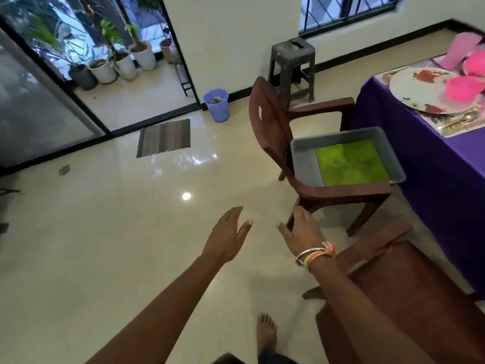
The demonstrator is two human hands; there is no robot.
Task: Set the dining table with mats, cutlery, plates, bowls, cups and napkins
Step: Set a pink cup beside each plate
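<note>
A grey tray (304,161) holding a green cloth (351,161) sits on the seat of a brown chair (267,127) beside the table with a purple cloth (425,164). On the table's mat (456,128) lie a floral plate (414,85), pink bowls (463,88), a pink napkin (459,48) and a spoon (462,119). My left hand (229,236) hangs over the floor with straight fingers, holding nothing. My right hand (301,232), with bangles at the wrist, reaches toward the chair's near front leg with loosely spread fingers, holding nothing.
A second brown chair (399,285) stands at the lower right, close to my right arm. A dark stool (292,64) stands by the wall, a blue bin (216,105) and a doormat (164,137) near the glass door. My bare foot (266,334) is on the tiled floor.
</note>
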